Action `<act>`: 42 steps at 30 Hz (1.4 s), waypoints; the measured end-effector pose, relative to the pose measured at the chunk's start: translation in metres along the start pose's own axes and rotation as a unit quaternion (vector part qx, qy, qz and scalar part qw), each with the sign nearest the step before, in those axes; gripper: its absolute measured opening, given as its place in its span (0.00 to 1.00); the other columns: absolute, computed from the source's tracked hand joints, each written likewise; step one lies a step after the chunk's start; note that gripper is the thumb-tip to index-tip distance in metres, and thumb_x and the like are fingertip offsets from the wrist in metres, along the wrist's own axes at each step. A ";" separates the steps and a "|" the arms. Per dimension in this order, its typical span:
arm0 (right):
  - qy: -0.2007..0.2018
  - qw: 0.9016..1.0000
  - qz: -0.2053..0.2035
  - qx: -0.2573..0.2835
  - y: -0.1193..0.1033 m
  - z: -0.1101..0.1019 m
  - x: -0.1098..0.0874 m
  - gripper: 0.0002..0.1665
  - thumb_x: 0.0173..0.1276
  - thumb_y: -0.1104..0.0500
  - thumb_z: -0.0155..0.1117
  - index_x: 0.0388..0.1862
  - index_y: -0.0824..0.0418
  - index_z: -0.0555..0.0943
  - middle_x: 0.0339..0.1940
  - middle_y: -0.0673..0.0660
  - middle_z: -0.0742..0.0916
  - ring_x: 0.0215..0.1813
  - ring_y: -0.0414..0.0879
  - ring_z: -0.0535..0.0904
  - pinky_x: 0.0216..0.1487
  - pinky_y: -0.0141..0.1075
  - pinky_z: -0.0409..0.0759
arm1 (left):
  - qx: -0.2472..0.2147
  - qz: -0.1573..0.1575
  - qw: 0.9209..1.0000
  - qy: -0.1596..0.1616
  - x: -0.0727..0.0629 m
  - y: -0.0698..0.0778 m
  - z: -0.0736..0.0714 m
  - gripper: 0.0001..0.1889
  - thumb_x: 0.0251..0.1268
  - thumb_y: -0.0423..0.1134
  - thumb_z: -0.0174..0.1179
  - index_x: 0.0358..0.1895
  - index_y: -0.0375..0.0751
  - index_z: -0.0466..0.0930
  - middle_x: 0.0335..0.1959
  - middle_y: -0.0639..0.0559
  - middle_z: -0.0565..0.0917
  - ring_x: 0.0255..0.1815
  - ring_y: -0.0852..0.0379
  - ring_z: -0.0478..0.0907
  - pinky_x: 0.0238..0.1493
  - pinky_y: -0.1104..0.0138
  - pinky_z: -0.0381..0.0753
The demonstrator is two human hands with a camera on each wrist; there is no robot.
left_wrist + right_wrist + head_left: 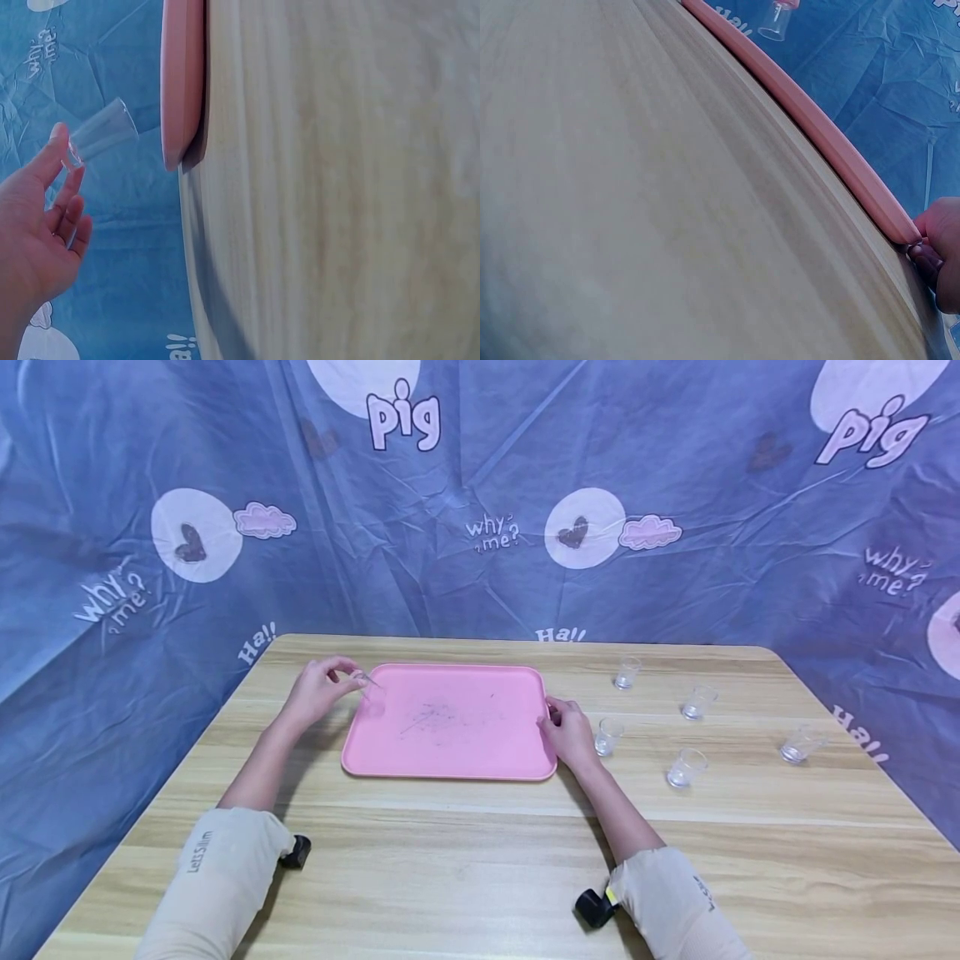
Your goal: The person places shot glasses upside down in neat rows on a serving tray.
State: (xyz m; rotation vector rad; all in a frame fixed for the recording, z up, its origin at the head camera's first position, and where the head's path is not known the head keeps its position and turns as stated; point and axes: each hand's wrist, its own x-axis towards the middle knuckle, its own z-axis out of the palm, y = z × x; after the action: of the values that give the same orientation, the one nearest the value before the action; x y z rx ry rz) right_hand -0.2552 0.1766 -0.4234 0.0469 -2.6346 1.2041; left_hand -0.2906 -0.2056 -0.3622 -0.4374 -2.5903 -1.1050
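My left hand (318, 691) pinches a small clear shot glass (106, 135) by its base, between thumb and finger. Its mouth points down over the left end of a pink tray (465, 756), and the left wrist view shows air between glass and tray. Dark scuff marks cover the middle of the tray, which lies flat on the wooden table. At the tray's right edge, my right hand (572, 733) grips the rim, thumb above and fingers curled beneath, as the right wrist view shows (946, 244).
Several clear shot glasses stand on the table (450, 860) right of the tray. One glass (608, 737) is close beside my right hand; another (801, 745) is farthest right. A blue printed cloth (480, 585) hangs behind the table's back edge.
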 end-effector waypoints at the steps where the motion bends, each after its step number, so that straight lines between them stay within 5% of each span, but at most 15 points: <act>1: 0.001 1.000 0.000 0.000 0.000 0.000 0.000 0.24 0.61 0.66 0.60 0.57 0.73 0.73 0.42 0.67 0.77 0.40 0.55 0.76 0.44 0.45 0.77 | 0.000 0.003 1.000 -0.004 0.000 0.000 0.000 0.13 0.55 0.36 0.65 0.41 0.30 0.80 0.36 0.39 0.82 0.33 0.49 0.71 0.34 0.64 0.70; 25: -0.001 1.000 0.007 -0.002 0.000 0.000 0.000 0.25 0.61 0.66 0.60 0.57 0.73 0.72 0.42 0.66 0.77 0.40 0.54 0.76 0.42 0.44 0.77 | 0.016 0.067 0.993 -0.094 -0.001 -0.003 0.004 0.12 0.53 0.31 0.65 0.42 0.31 0.82 0.41 0.37 0.82 0.38 0.41 0.72 0.43 0.53 0.72; 42: -0.002 1.000 0.007 0.001 0.000 0.000 0.000 0.25 0.61 0.67 0.60 0.57 0.73 0.72 0.42 0.67 0.77 0.40 0.54 0.76 0.42 0.44 0.77 | 0.019 0.083 0.990 -0.110 -0.001 -0.005 0.005 0.11 0.53 0.29 0.64 0.41 0.30 0.82 0.38 0.38 0.82 0.36 0.42 0.73 0.41 0.52 0.72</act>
State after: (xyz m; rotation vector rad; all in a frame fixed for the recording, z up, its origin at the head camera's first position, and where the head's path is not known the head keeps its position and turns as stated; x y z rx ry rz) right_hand -0.2548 0.1759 -0.4236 0.0312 -2.6409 1.2111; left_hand -0.2923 -0.2053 -0.3689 -0.7912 -2.6963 -1.0005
